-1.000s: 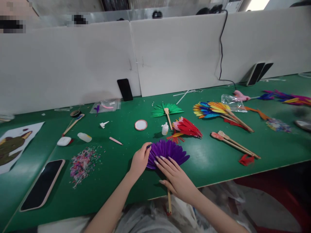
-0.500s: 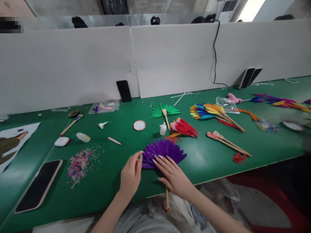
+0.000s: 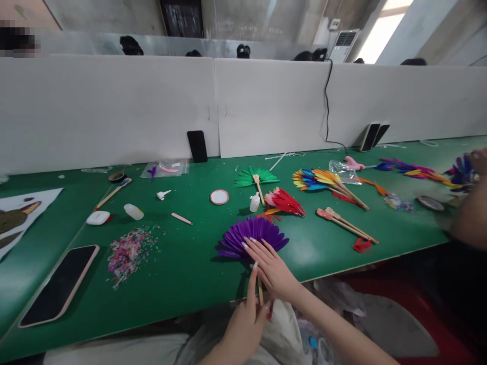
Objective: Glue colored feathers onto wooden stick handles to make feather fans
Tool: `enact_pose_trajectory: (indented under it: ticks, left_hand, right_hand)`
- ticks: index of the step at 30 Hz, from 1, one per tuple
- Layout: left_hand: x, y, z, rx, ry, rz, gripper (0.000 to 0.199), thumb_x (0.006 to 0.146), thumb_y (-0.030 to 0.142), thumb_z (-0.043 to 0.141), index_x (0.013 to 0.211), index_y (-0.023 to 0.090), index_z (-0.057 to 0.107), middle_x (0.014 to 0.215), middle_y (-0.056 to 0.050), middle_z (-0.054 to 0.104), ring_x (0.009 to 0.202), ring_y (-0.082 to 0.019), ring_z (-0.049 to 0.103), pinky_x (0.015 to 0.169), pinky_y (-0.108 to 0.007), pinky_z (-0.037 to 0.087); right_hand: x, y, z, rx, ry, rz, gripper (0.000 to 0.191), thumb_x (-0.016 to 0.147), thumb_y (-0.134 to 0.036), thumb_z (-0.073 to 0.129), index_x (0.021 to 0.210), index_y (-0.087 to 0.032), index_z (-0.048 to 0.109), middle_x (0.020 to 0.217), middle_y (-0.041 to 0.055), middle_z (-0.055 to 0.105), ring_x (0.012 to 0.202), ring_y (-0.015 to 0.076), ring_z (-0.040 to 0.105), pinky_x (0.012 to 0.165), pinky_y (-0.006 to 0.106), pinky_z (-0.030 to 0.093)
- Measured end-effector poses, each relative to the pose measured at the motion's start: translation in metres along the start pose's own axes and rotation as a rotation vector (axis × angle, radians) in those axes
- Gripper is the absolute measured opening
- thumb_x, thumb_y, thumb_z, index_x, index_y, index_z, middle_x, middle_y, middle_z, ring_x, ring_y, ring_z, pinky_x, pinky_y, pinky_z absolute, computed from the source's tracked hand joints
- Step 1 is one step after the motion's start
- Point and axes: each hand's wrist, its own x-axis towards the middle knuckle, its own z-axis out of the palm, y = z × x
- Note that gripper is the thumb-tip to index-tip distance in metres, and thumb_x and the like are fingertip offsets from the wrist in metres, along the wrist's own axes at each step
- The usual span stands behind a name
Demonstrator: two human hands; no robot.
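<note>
A purple feather fan (image 3: 254,235) lies spread near the table's front edge, its wooden handle (image 3: 261,291) pointing toward me. My right hand (image 3: 268,266) rests over the fan's base, fingers stretched out across the lower feathers. Below it, my left hand (image 3: 247,314) is at the handle, its index finger extended up to the right hand and its other fingers curled by the stick; their grip is partly hidden. Beyond the fan stand a small white bottle (image 3: 254,203), a green fan (image 3: 256,177) and a red-pink feather bunch (image 3: 285,202).
Left are a phone (image 3: 61,284), coloured scraps (image 3: 131,253), a pink pen (image 3: 181,218) and a bottle (image 3: 134,212). Right are multicoloured fans (image 3: 319,181) and wooden sticks (image 3: 348,225). Another person's arm (image 3: 470,210) is at the far right. A white partition (image 3: 266,106) stands behind.
My left hand has left the fan's left feathers and moved down and right to the handle. My right hand stays on the fan. Another person's arm has appeared at the right.
</note>
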Motion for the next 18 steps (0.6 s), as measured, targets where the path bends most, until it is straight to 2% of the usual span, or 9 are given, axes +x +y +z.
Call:
enact_pose_trajectory:
  ticks: [2, 4, 6, 10, 12, 14, 16, 18]
  left_hand:
    - [0.001, -0.003, 0.002, -0.051, 0.014, 0.042, 0.073, 0.087, 0.027, 0.042, 0.145, 0.019, -0.001, 0.072, -0.002, 0.059, 0.062, -0.016, 0.056, 0.064, -0.029, 0.045]
    - [0.0, -0.003, 0.005, -0.155, 0.02, 0.084, 0.072, 0.088, 0.027, 0.042, 0.145, 0.019, -0.001, 0.071, -0.001, 0.057, 0.061, -0.015, 0.055, 0.065, -0.03, 0.047]
    - [-0.004, 0.001, 0.007, -0.278, 0.036, 0.097, 0.073, 0.088, 0.03, 0.042, 0.145, 0.02, -0.003, 0.072, -0.001, 0.056, 0.06, -0.014, 0.054, 0.066, -0.03, 0.048]
    - [-0.013, 0.016, 0.002, -0.37, 0.107, 0.113, 0.076, 0.088, 0.041, 0.043, 0.144, 0.021, -0.003, 0.068, 0.002, 0.05, 0.056, -0.011, 0.048, 0.062, -0.026, 0.045]
    - [-0.016, 0.023, -0.003, -0.366, 0.15, 0.141, 0.076, 0.088, 0.044, 0.043, 0.144, 0.021, -0.003, 0.065, 0.003, 0.048, 0.055, -0.011, 0.046, 0.06, -0.024, 0.043]
    - [-0.017, 0.027, -0.01, -0.335, 0.172, 0.175, 0.073, 0.089, 0.044, 0.041, 0.144, 0.021, -0.003, 0.064, 0.004, 0.048, 0.055, -0.011, 0.046, 0.058, -0.023, 0.042]
    - [-0.017, 0.029, -0.017, -0.27, 0.173, 0.213, 0.07, 0.091, 0.041, 0.038, 0.144, 0.02, -0.002, 0.067, 0.003, 0.05, 0.056, -0.011, 0.048, 0.057, -0.023, 0.042]
    - [-0.018, 0.03, -0.023, -0.178, 0.169, 0.241, 0.066, 0.091, 0.037, 0.036, 0.144, 0.018, 0.0, 0.07, 0.001, 0.054, 0.058, -0.012, 0.051, 0.058, -0.024, 0.043]
  right_hand:
    - [-0.001, 0.0, -0.003, -0.002, 0.059, 0.002, 0.056, 0.092, -0.018, 0.03, 0.146, -0.017, 0.015, 0.151, 0.0057, 0.022, 0.139, 0.0183, 0.016, 0.112, 0.046, 0.021]
    - [-0.004, 0.0, -0.008, 0.018, 0.177, 0.035, 0.056, 0.092, -0.02, 0.031, 0.146, -0.019, 0.016, 0.151, 0.006, 0.025, 0.138, 0.0202, 0.019, 0.111, 0.048, 0.021]
    - [-0.009, -0.003, -0.017, 0.089, 0.394, 0.139, 0.052, 0.092, -0.021, 0.032, 0.144, -0.023, 0.023, 0.147, 0.0064, 0.033, 0.136, 0.0222, 0.026, 0.109, 0.049, 0.025]
    - [-0.024, -0.014, -0.034, 0.249, 0.944, 0.437, 0.039, 0.094, -0.024, 0.03, 0.13, -0.023, 0.045, 0.132, 0.0111, 0.05, 0.125, 0.0264, 0.043, 0.102, 0.053, 0.034]
    - [-0.03, -0.022, -0.038, 0.291, 1.066, 0.563, 0.036, 0.094, -0.026, 0.033, 0.124, -0.02, 0.051, 0.125, 0.0132, 0.055, 0.119, 0.0279, 0.048, 0.099, 0.053, 0.036]
    - [-0.032, -0.031, -0.037, 0.37, 1.026, 0.64, 0.035, 0.093, -0.029, 0.037, 0.122, -0.019, 0.052, 0.122, 0.0137, 0.057, 0.116, 0.028, 0.052, 0.097, 0.05, 0.041]
    - [-0.028, -0.042, -0.031, 0.441, 0.872, 0.641, 0.04, 0.09, -0.032, 0.044, 0.128, -0.02, 0.047, 0.129, 0.0132, 0.054, 0.119, 0.028, 0.05, 0.096, 0.048, 0.043]
    - [-0.019, -0.056, -0.026, 0.438, 0.708, 0.594, 0.054, 0.088, -0.035, 0.049, 0.138, -0.021, 0.034, 0.14, 0.0119, 0.042, 0.128, 0.0283, 0.04, 0.1, 0.048, 0.04]
